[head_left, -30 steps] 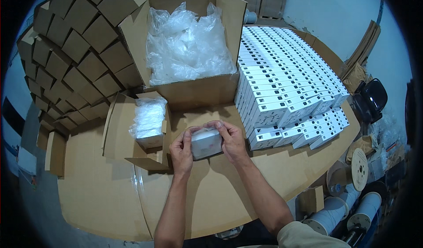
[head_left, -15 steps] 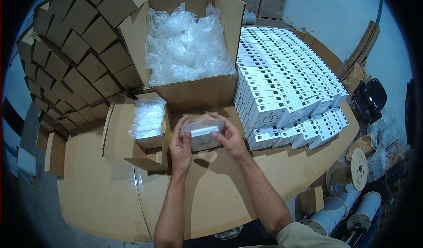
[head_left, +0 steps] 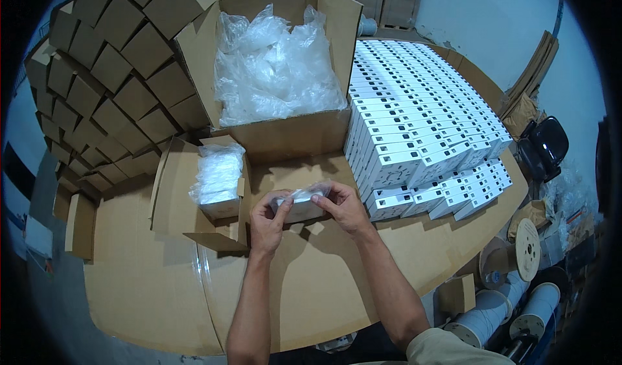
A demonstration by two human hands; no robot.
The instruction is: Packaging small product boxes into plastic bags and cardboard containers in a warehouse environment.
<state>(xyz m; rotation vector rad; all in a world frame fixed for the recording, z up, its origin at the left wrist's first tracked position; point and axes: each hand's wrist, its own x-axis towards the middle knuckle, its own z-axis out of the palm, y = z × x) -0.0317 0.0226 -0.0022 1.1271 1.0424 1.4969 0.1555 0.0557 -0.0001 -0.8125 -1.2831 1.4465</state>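
Between my hands is a small white box (head_left: 303,212) inside a clear plastic bag (head_left: 313,189). My left hand (head_left: 266,221) pinches the bag at its left end, thumb on top. On the other end, my right hand (head_left: 347,211) grips the bag between thumb and fingers. The box's underside and most fingertips are hidden. Just left of my left hand stands an open cardboard carton (head_left: 173,200), holding a row of bagged white boxes (head_left: 219,176) along its right part.
Behind my hands, a large carton (head_left: 285,135) is heaped with clear plastic bags (head_left: 275,67). Rows of white boxes (head_left: 414,125) are stacked at the right of the cardboard-covered table (head_left: 149,294). Brown cartons (head_left: 123,73) pile up at the left. Cable spools (head_left: 479,316) lie at lower right.
My thumbs have moved up to the bag's upper edge, and the plastic is now gathered across the box's top. The box's white face shows less. The cartons and stacks are unmoved.
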